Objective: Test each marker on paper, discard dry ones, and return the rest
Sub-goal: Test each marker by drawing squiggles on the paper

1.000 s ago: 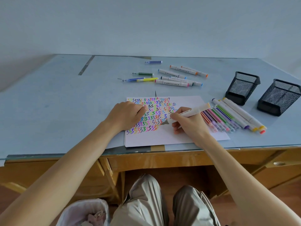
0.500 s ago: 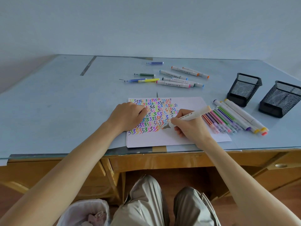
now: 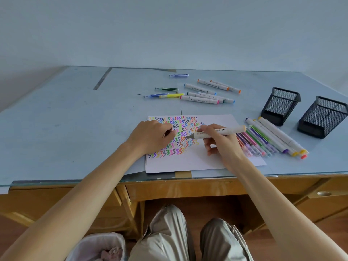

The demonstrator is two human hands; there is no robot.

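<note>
A white sheet of paper (image 3: 188, 162) lies at the desk's near edge, its upper left filled with rows of coloured zigzags. My right hand (image 3: 220, 142) grips a white marker (image 3: 216, 131) with a pale orange end cap. Its grey tip (image 3: 187, 137) is at the zigzags. My left hand (image 3: 152, 138) rests on the paper's left part with fingers curled. A small dark piece, seemingly the marker's cap, shows between them. A row of markers (image 3: 267, 140) lies right of the paper. Another group of markers (image 3: 203, 93) lies farther back.
Two black mesh pen holders (image 3: 280, 106) (image 3: 322, 117) stand at the right. The glass-topped desk (image 3: 56, 129) has wooden drawers below. A bin with a white liner (image 3: 98, 247) sits on the floor by my left knee.
My right hand has moved the marker tip a little up the page, and the marker now lies flatter. My left hand has stayed put.
</note>
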